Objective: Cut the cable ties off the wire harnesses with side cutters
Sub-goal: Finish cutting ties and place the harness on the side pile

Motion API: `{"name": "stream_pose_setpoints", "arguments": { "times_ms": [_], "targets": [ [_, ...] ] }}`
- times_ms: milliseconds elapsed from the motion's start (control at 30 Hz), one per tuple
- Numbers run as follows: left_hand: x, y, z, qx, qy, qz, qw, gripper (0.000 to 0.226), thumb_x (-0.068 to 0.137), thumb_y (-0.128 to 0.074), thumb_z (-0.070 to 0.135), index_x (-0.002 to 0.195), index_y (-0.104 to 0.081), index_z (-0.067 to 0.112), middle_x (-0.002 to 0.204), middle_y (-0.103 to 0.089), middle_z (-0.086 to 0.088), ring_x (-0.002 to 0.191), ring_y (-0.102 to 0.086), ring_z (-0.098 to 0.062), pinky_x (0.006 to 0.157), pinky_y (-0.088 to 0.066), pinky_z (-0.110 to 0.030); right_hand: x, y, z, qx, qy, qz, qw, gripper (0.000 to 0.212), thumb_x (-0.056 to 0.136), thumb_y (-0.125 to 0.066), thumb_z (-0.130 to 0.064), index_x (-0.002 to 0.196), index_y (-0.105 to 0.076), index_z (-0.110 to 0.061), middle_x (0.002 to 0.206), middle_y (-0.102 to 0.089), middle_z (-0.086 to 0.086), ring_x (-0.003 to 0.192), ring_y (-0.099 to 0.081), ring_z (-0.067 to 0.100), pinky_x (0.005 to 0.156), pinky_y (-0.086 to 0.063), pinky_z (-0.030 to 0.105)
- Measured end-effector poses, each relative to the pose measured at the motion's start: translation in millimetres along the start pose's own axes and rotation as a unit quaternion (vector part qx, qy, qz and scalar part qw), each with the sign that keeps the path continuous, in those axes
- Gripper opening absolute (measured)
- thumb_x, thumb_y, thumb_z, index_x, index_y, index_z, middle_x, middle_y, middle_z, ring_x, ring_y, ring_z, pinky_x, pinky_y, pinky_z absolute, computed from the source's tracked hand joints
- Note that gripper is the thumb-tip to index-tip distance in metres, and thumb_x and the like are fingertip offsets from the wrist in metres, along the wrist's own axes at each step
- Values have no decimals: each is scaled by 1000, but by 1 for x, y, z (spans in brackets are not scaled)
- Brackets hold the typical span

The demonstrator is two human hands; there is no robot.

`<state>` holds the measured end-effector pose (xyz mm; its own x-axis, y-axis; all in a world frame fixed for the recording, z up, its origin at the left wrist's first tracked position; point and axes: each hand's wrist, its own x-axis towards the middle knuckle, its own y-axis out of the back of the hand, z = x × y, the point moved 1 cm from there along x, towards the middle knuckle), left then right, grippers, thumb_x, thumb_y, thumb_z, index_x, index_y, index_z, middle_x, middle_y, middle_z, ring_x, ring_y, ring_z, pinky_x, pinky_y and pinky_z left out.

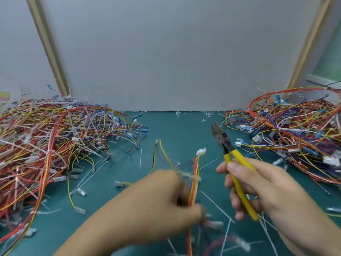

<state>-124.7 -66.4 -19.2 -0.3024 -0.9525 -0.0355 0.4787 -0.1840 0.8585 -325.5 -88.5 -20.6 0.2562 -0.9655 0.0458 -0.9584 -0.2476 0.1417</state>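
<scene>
My left hand point(166, 202), blurred, grips a wire harness point(193, 182) of red, orange, yellow and purple wires over the green mat point(177, 130). A white connector point(201, 151) tops its upright strands, and a yellow strand point(162, 152) loops up to the left. My right hand point(258, 189) holds the side cutters point(230, 159) by their yellow handles. The dark jaws point(216, 130) point up and away, to the right of the harness and apart from it. I cannot tell whether a cable tie sits on the held harness.
A large heap of tied harnesses point(48, 145) fills the left side, and another heap point(295, 132) lies at the right. Cut white cable ties point(215, 206) and loose clear-tipped wires point(77, 200) litter the mat. A grey wall point(175, 52) closes the back.
</scene>
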Motion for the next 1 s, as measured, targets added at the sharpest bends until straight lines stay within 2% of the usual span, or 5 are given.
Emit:
{"name": "stream_pose_setpoints", "arguments": {
  "times_ms": [100,200,533,733,1000],
  "targets": [
    [8,6,2,-359,51,53,930,42,91,-62,41,64,-68,9,41,-49,-2,31,-50,-13,34,-34,-16,-2,0,1,-2,22,-15,1000,53,59,-68,-60,93,-74,-19,80,-69,13,65,-66,22,59,-55,32],
    [18,1,-10,-510,60,87,854,39,86,-63,41,71,-72,6,48,-52,-7,42,-60,-20,40,-47,-22,-3,-1,1,4,29,-31,999,43,65,-75,-51,98,-74,-25,87,-72,7,73,-73,23,62,-57,27],
    [23,-8,-8,-664,-24,11,747,32,83,-65,18,108,-70,-3,103,-73,-18,95,-73,-29,85,-59,-32,0,-5,8,98,-8,-26,995,32,67,-75,-30,95,-75,-13,100,-76,11,77,-71,25,72,-63,41],
    [27,-1,-15,-697,-87,87,706,39,76,-57,-2,110,-73,7,86,-69,-13,87,-73,-32,75,-58,-28,5,7,5,185,6,71,980,42,67,-69,-28,104,-70,-7,93,-74,15,73,-68,27,65,-61,39],
    [29,3,-23,-683,-102,150,707,37,78,-51,-2,107,-67,12,90,-72,-18,84,-73,-32,70,-58,-29,7,11,5,195,12,85,977,44,69,-67,-28,107,-69,-6,88,-73,9,71,-68,26,66,-61,40]
  ]
}}
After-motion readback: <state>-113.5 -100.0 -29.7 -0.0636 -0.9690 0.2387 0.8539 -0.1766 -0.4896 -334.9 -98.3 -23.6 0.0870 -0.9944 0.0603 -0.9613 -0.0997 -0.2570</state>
